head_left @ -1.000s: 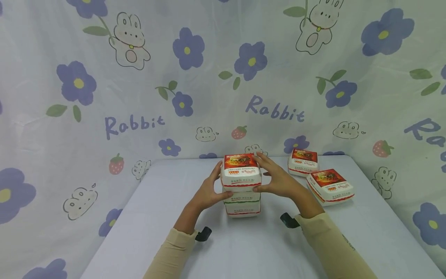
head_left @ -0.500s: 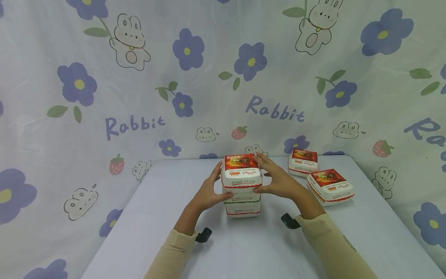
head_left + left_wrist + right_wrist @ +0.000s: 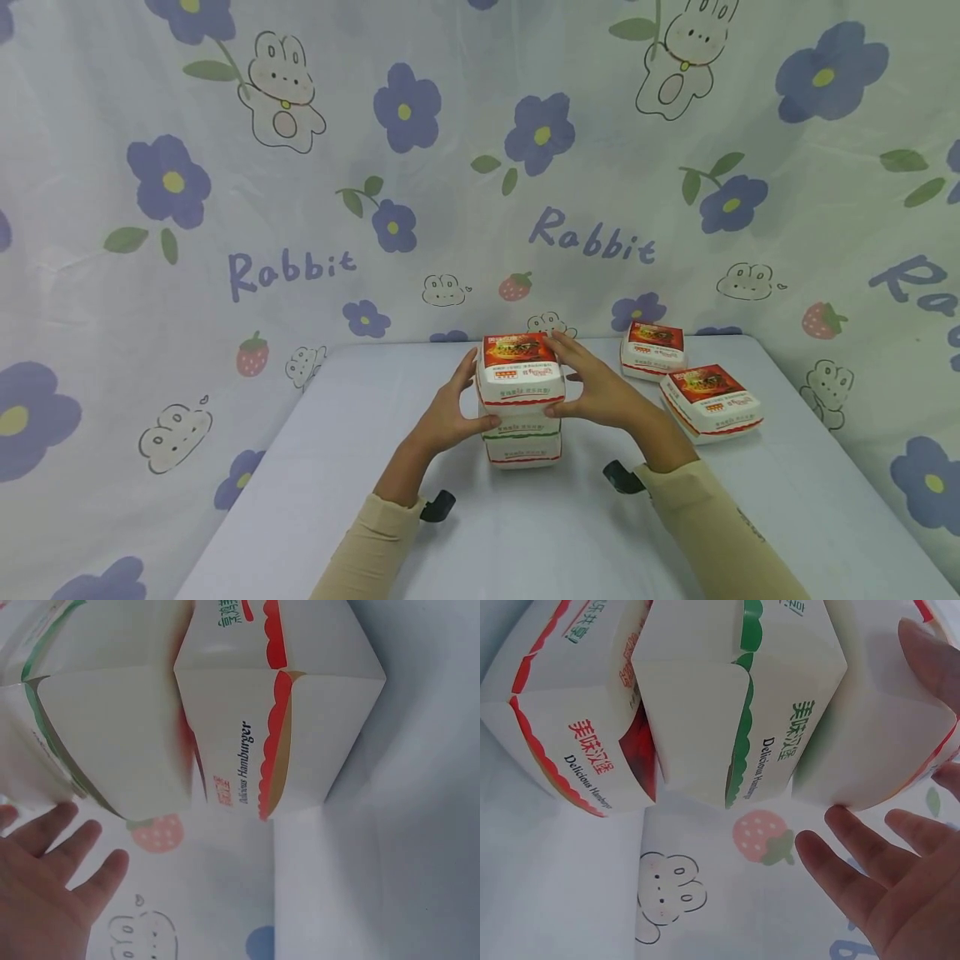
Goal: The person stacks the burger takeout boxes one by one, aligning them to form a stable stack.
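Observation:
Three hamburger boxes stand stacked in the head view. The bottom box [image 3: 523, 450] has red scalloped trim and the middle box [image 3: 521, 427] green trim. On top is a box [image 3: 520, 387] with a red burger picture on its lid. My left hand [image 3: 446, 417] holds its left side, thumb at the lower front edge. From the other side my right hand [image 3: 603, 392] holds it, thumb at the front, fingers reaching toward the back corner. The right wrist view shows fingertips [image 3: 840, 817] at the side of the top box. Its far side is hidden.
Two more hamburger boxes lie to the right, one at the back [image 3: 653, 354] and one nearer [image 3: 711, 404], close to my right forearm. Under everything is a white-covered table [image 3: 337, 417]. Behind it hangs a patterned curtain [image 3: 465, 208].
Almost nothing has moved. The top box has shifted very slightly on the stack, while both hands stay around it. The other boxes have not moved.

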A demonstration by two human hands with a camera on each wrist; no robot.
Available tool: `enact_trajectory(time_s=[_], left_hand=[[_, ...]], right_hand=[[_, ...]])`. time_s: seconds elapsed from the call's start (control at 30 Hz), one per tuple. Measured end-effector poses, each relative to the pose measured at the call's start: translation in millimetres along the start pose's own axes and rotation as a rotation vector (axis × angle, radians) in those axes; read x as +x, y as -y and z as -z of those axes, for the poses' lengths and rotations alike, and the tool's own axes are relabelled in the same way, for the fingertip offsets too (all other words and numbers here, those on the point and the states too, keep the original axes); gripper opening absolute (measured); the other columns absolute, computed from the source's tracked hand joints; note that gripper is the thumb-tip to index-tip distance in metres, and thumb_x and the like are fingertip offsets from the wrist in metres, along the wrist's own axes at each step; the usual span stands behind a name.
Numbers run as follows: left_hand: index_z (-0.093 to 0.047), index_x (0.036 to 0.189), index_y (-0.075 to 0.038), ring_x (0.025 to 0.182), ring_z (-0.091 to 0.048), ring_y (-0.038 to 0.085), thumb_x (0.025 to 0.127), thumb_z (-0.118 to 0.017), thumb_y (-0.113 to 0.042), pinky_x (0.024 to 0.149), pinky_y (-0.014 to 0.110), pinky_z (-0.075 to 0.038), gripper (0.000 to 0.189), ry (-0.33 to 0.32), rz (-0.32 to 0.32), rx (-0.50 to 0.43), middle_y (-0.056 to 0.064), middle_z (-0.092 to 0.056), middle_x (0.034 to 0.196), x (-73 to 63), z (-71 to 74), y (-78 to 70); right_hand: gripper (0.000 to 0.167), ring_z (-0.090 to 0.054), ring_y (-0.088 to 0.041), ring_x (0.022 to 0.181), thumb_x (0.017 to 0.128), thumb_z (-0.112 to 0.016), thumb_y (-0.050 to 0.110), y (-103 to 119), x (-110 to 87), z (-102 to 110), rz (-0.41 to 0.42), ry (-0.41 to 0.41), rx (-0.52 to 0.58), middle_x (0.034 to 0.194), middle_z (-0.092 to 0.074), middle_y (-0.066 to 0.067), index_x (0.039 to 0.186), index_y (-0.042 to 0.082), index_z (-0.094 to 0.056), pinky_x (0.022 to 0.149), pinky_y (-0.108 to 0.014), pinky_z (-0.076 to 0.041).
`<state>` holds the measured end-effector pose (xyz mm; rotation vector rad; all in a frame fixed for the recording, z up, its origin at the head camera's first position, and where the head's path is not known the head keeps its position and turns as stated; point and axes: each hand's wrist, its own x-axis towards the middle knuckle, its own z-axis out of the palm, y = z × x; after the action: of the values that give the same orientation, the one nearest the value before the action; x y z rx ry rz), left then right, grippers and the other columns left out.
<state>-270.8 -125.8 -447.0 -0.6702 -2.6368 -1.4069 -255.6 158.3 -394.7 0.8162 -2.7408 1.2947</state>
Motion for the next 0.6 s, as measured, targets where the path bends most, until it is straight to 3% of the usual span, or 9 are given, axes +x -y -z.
enact_trajectory(time_s=[0.33,0.6], left_hand=[[-0.009,0.151,-0.052,0.137,-0.035,0.035,0.066,-0.081,-0.058,0.099,0.073,-0.028,0.112,-0.007,0.02,-0.018,-0.001,-0.032,0.155,0.0,0.2,2.2],[-0.008,0.151,-0.051,0.137,-0.036,0.035,0.067,-0.081,-0.058,0.099,0.073,-0.027,0.112,-0.006,0.017,-0.007,-0.002,-0.031,0.156,-0.7,-0.8,1.8]], right_hand=[[0.109,-0.018,-0.027,0.145,0.073,-0.088,0.03,1.6,1.7,-1.4,0.044,0.008,0.004,0.162,-0.004,0.007,0.157,0.023,-0.019,0.1,-0.048,-0.044],[0.111,-0.023,-0.028,0.143,0.072,-0.088,0.034,-1.2,-0.1,-1.2,0.041,-0.002,0.001,0.162,-0.003,0.008,0.157,0.026,-0.017,0.1,-0.048,-0.044]])
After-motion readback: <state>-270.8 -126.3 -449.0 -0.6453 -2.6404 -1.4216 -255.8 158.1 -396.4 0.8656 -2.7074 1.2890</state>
